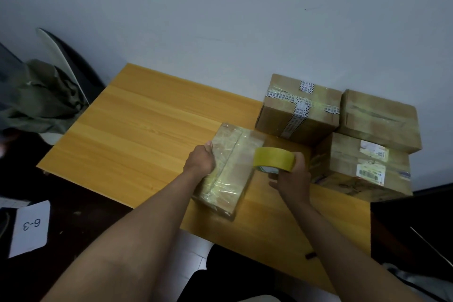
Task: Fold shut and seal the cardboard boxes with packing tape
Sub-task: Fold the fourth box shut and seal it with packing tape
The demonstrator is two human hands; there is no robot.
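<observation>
While left hand (201, 160) clamps left edge of flat taped box (229, 169) at table (137, 125) centre, I see right hand (291, 174) gripping yellow tape roll (273, 158), fingers curled round rim, just right of box. Three sealed boxes (297, 108) stacked at 2 o'clock.
</observation>
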